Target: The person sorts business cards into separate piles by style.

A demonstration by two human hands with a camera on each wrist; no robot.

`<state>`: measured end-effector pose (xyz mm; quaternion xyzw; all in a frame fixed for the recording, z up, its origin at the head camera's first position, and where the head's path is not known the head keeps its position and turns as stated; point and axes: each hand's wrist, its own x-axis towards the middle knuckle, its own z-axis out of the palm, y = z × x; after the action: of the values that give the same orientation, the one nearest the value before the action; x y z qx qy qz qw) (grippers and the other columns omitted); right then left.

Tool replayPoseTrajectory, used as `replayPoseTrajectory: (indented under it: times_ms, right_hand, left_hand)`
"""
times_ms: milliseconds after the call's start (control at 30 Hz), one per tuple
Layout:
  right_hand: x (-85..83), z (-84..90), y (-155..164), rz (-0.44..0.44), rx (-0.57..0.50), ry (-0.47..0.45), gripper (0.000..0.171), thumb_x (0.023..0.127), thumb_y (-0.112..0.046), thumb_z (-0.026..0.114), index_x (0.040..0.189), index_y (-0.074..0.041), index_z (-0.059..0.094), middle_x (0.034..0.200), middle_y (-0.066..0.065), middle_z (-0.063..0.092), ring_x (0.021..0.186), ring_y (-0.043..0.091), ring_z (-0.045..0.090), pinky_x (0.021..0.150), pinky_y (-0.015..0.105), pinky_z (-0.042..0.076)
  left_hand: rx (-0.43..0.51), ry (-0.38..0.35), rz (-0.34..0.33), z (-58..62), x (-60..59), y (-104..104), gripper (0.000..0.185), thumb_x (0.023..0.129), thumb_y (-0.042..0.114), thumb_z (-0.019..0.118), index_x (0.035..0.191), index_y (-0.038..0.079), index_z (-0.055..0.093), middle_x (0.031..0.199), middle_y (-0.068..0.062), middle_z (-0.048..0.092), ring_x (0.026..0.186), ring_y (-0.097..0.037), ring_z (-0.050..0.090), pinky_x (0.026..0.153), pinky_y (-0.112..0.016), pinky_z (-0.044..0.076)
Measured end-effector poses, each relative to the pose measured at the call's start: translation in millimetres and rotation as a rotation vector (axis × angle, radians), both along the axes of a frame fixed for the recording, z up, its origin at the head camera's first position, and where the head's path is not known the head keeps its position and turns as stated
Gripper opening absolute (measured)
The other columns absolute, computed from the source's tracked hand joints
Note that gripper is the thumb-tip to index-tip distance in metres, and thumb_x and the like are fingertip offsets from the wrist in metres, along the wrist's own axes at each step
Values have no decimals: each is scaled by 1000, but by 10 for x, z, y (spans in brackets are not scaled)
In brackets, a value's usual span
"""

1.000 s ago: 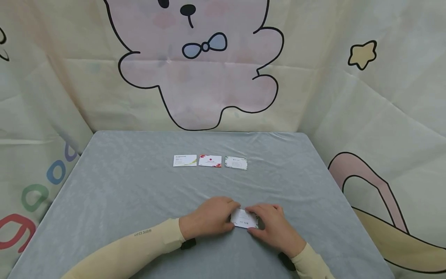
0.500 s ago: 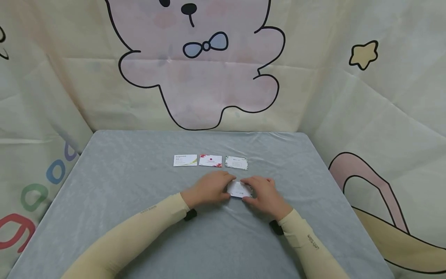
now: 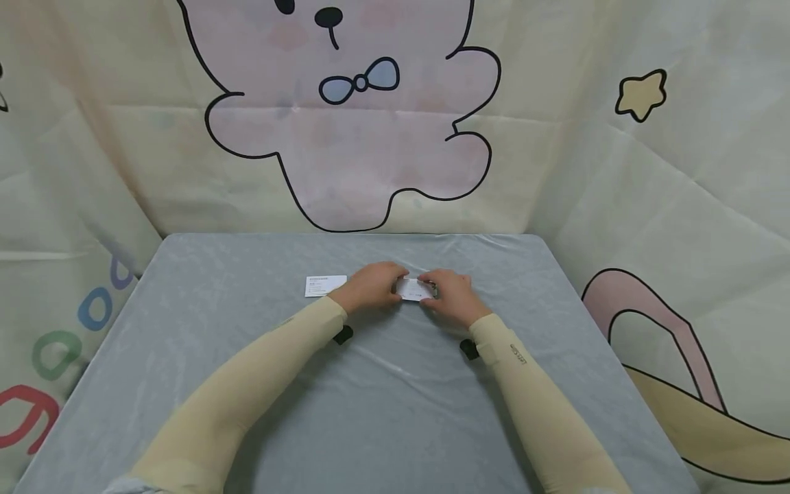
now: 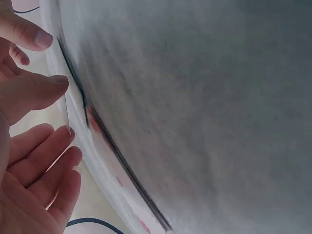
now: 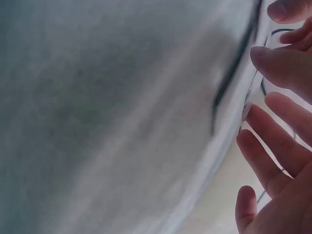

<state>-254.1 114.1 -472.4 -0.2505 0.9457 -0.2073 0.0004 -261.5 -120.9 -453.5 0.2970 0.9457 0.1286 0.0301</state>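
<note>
1. The left hand [image 3: 370,291] and the right hand [image 3: 450,296] pinch one small white printed paper card [image 3: 415,289] between them, each at a short end, fingers curled onto its edges. In the two wrist views the card shows edge-on between thumb and fingertips [image 4: 44,92], though both are blurred.

2. Change over the last second: the hands have carried the held card from the near part of the grey cloth-covered table [image 3: 395,412] toward its far part, both arms (in cream sleeves) stretching forward.

3. The card now sits over the far row, where three cards lay side by side. Only the leftmost white card with a green-yellow corner sweep [image 3: 325,285] is still visible; the red-flowered card and the green-leafed card are hidden behind the hands and the held card.

4. Whether the held card already touches the table or the cards beneath it cannot be told from these views.

5. Judgement: the held card bears leafy corners like those of the rightmost card, so the travel probably serves to lay it on or beside its match; the carry looks nearly complete, with release not yet made.

6. Behind the table hangs a pale printed backdrop with a pink bear and blue bow tie [image 3: 358,82].
</note>
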Motion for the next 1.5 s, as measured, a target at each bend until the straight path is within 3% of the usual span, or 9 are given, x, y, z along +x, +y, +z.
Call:
replayPoseTrajectory:
  times_ms: [233,700,1133,1500]
  right_hand:
    - [-101,-63,20,-15,-7,-16,51,95,-24,85,142,-12,70,142,11,71,136,35,63,100,60,40]
    - [-145,-178,54,-23,-16,-21,50,95,-23,85,141,-13,70,142,11,71,133,34,64,96,57,40]
    - [-142,-90,11,-34,-30,-64,51,96,-24,83,143,-12,69,145,13,68,135,36,62,96,57,39]
    - [-117,-118,14,-51,-11,-67,51,98,-26,81,145,-14,66,146,12,66,136,35,60,94,53,36]
  left_hand:
    - [-7,2,-9,-6,-65,40,54,100,23,79,148,5,62,139,-11,71,123,-24,68,107,-43,55]
    - [-12,-34,16,-130,-135,75,56,101,24,78,151,7,60,147,-10,67,136,-25,64,116,-43,51]
    - [-40,-44,48,-100,-137,61,57,103,26,76,154,8,58,153,-9,63,143,-26,60,121,-42,48]
    - [-47,-20,70,-89,-91,30,60,101,29,77,155,8,57,151,-11,64,142,-28,61,120,-44,49]
